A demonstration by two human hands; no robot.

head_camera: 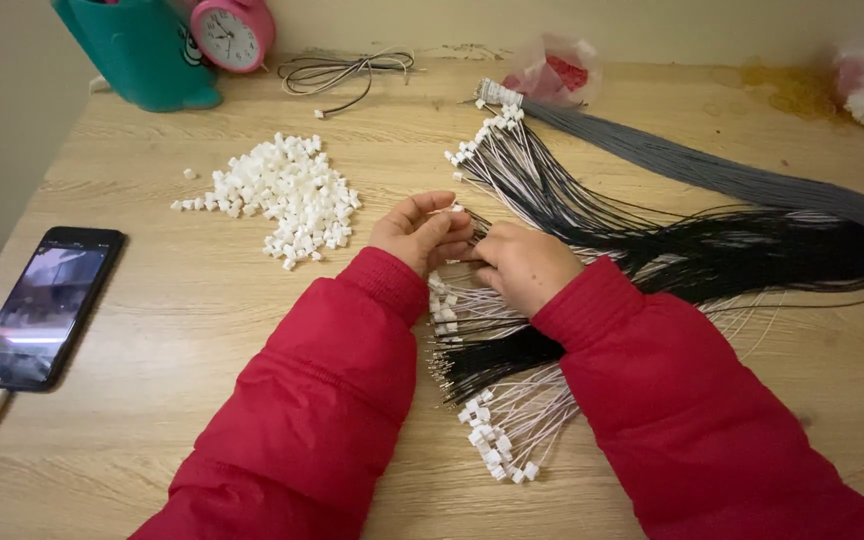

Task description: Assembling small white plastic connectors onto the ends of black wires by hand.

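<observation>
The wires (pixel 592 250), black and white, fan across the table (pixel 152 330) with white plugs on many ends. Over their middle, the left hand (pixel 417 232) pinches a small white plug between thumb and fingertips. The right hand (pixel 522 265) touches it, fingers curled onto wire ends. Left of the wires lies a pile of plugs (pixel 287 195); farther left, a phone (pixel 42 305).
</observation>
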